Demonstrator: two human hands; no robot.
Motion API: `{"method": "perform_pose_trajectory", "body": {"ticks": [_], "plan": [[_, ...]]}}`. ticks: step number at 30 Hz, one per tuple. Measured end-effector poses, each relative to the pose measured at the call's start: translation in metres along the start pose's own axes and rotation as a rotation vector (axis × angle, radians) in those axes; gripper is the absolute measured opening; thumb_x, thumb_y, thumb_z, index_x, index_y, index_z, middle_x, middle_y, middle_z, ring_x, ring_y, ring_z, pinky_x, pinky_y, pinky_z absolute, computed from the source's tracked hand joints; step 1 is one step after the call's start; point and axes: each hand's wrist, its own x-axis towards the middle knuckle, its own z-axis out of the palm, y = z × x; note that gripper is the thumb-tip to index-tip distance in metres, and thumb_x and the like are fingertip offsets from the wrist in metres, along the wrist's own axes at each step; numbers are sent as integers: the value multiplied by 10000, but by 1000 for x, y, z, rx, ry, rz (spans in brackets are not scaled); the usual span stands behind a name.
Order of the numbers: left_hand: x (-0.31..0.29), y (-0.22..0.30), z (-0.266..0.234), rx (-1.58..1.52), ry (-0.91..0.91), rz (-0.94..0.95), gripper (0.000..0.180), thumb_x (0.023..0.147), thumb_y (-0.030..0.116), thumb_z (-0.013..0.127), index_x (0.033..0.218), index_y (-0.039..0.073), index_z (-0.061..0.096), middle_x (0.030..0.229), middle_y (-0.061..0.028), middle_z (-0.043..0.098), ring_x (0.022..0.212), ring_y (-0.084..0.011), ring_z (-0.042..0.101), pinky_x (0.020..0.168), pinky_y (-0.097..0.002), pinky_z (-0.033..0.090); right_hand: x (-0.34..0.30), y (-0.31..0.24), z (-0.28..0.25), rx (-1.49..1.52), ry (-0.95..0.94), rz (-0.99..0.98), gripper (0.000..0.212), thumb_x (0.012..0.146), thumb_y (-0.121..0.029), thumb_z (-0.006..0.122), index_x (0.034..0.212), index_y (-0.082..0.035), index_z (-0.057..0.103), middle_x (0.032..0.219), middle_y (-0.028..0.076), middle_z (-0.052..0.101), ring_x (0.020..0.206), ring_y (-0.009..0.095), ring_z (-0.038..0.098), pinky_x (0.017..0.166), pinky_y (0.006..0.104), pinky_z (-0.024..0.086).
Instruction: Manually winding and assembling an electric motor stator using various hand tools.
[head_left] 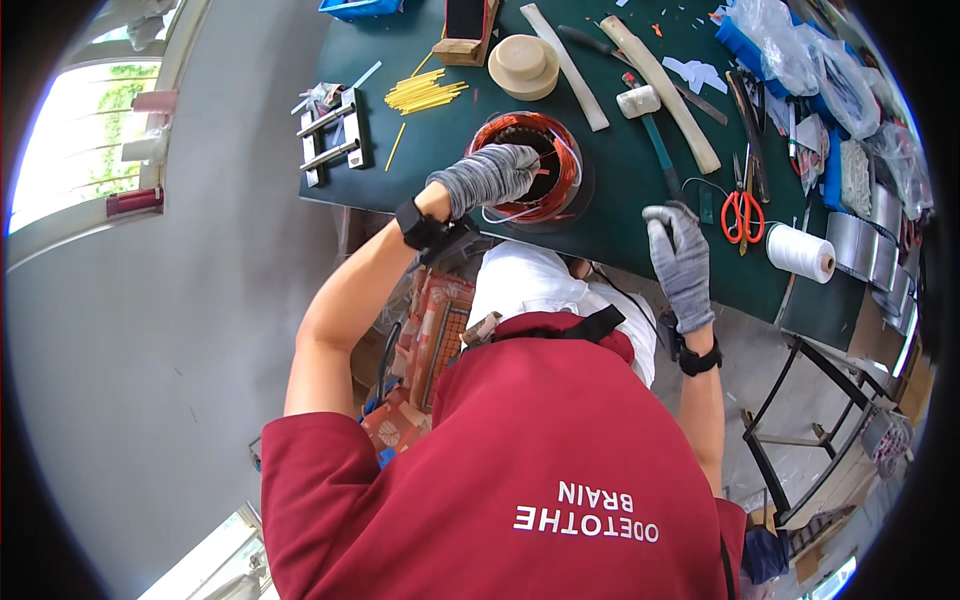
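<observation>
A ring-shaped motor stator (566,190) wound with copper-coloured wire stands near the table's front edge. My left hand (505,172), in a grey knitted glove, reaches over its left side. The fingers are closed above the dark centre, and a thin reddish wire (547,155) shows at their tips. A pale cord (512,215) runs along the stator's near rim. My right hand (680,262), also gloved, is at the table edge with thumb and fingers bent but apart. Its fingertips are close to the handle end of a white-headed mallet (657,140).
Yellow sticks (422,92), a metal-rod fixture (332,135) and a round cream block (523,66) lie left and behind. Toward the right are long pale strips (660,90), orange-handled scissors (742,215), a white thread spool (800,252) and bagged items in blue bins (835,80).
</observation>
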Motion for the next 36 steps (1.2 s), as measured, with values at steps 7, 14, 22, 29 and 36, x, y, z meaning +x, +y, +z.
{"method": "perform_pose_trajectory", "body": {"ticks": [7,14,22,29,36], "plan": [[0,55,-48,112,188,24,184,843,173,488,904,45,604,663,-107,570,626,-244,562,609,-345,454,84,-34,87,-306,-80,-354,461,667,-317,680,1078,-151,552,1127,127,508,1115,300,444,909,386,391],[-118,111,-119,-648,852,-227,169,858,137,546,1003,63,587,844,-3,530,679,-95,502,692,-210,417,130,5,-14,1153,-20,163,266,947,-288,403,999,-70,546,996,78,565,906,155,531,885,300,390],[-64,52,64,-14,755,-368,305,734,171,692,992,40,597,970,-90,513,937,-221,501,805,-334,425,41,-22,46,79,-185,-227,296,816,-83,572,1108,-43,541,949,50,572,639,71,508,605,208,445],[-108,55,30,-912,904,-489,122,919,181,491,905,71,544,716,44,481,580,-27,398,527,-164,341,38,-37,75,453,-462,119,390,823,-97,576,1199,-35,488,809,33,566,571,42,484,554,219,448],[-42,20,42,-14,762,-556,534,739,144,671,1238,96,487,1276,-201,411,1127,-324,462,952,-364,392,29,-52,67,770,-90,427,188,942,-115,404,1060,-52,536,736,-31,523,530,-7,388,474,139,327]]}}
